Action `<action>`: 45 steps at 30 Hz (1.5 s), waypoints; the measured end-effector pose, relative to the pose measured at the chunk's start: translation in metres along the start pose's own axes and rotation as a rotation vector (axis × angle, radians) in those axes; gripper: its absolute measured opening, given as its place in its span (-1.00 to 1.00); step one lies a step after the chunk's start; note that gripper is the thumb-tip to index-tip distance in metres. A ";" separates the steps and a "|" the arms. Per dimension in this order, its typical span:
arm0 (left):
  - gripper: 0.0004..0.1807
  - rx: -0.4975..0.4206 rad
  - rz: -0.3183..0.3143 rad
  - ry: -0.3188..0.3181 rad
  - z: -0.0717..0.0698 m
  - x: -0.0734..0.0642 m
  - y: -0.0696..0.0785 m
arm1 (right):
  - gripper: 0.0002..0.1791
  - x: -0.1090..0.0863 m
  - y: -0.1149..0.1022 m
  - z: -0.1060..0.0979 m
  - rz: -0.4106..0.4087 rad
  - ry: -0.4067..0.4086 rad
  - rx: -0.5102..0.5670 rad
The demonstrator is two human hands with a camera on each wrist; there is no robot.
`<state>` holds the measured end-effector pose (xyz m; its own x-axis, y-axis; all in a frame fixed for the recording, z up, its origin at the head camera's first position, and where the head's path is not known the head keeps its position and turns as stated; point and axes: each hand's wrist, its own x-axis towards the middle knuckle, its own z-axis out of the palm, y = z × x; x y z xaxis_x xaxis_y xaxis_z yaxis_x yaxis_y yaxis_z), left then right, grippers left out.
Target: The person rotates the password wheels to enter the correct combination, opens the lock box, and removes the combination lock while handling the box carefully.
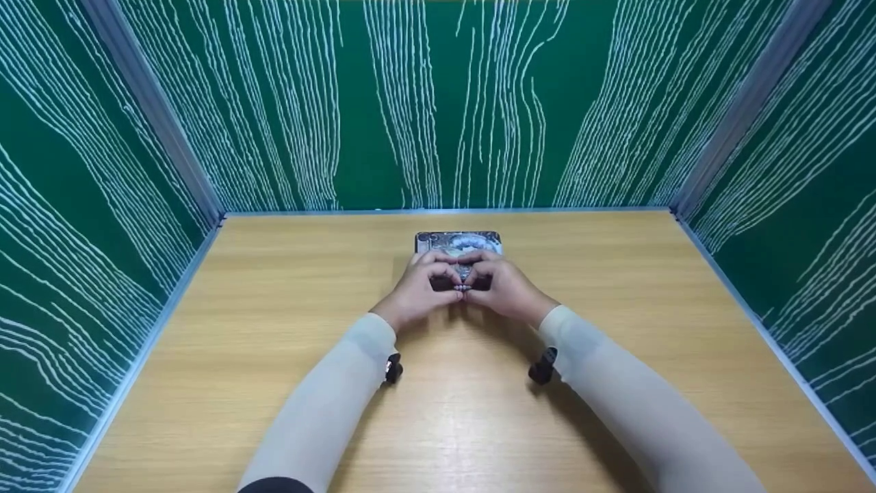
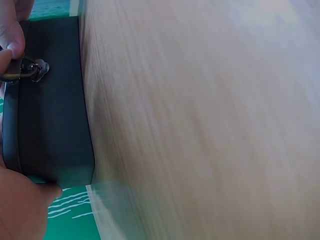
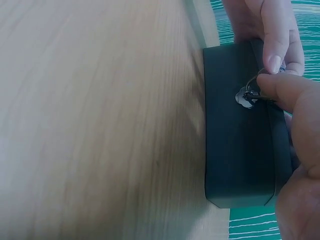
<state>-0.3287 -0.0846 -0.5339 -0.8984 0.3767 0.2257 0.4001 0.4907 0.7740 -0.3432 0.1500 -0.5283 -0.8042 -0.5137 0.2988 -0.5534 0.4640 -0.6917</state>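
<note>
Green walls (image 1: 404,103) streaked with wavering white lines rise on three sides of a pale wood-grained counter (image 1: 452,424), with grey metal posts (image 1: 154,116) standing at the two far corners. Two forearms in pale long sleeves (image 1: 321,404) reach in from the near side and converge near the middle of the counter's far part. There a dark box (image 2: 55,115) sits flat, short of the back wall, its lid (image 1: 472,241) down and printed with a bluish, round-shaped design; the hands partly cover it. The left hand (image 1: 417,291) and the right hand (image 1: 512,287) meet at the front of the box, thumbs close together and forefingers bent toward them, both pinching the fastening at the centre of the front face. Other fingers (image 1: 482,255) rest over the top of the lid. Small black devices (image 1: 393,370) sit on the inner side of each forearm, just behind the cuffs. Smallest of all is the metal clasp (image 3: 245,98), a silvery plate with a thin bronze-toned loop, partly hidden by the fingertips.
</note>
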 end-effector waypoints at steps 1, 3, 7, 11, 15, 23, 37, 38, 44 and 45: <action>-0.86 0.004 -0.003 0.001 0.000 0.000 0.000 | -0.86 0.000 0.000 0.000 0.004 -0.002 0.000; -0.85 0.012 -0.008 0.001 0.000 0.000 0.000 | -0.87 0.000 -0.001 0.000 0.012 -0.005 -0.002; -0.85 0.017 -0.002 0.012 0.001 0.000 0.001 | -0.88 -0.001 -0.002 0.000 0.013 -0.006 -0.004; -0.86 0.018 0.001 0.020 0.001 0.000 0.001 | -0.89 -0.001 -0.002 0.000 0.003 -0.003 -0.010; -0.86 0.037 0.013 0.024 0.001 0.000 0.003 | -0.89 0.000 -0.002 0.000 -0.010 0.007 -0.018; -0.85 0.067 0.025 0.027 0.001 -0.001 0.004 | -0.89 0.000 0.000 0.001 -0.020 0.020 -0.027; -0.83 0.071 0.012 0.018 0.000 -0.001 0.004 | -0.89 0.001 0.000 0.002 0.005 0.017 -0.026; -0.84 0.071 0.013 0.019 0.000 0.000 0.004 | -0.89 0.000 -0.001 0.002 0.004 0.017 -0.025; -0.85 0.079 0.020 0.021 0.002 0.000 0.003 | -0.88 0.000 -0.001 0.002 0.005 0.018 -0.021; -0.85 0.081 0.027 0.022 0.002 0.000 0.003 | -0.88 0.000 -0.001 0.002 0.003 0.019 -0.021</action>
<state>-0.3275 -0.0819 -0.5329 -0.8907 0.3737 0.2589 0.4364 0.5429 0.7175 -0.3422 0.1484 -0.5294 -0.8098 -0.4987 0.3091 -0.5551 0.4806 -0.6789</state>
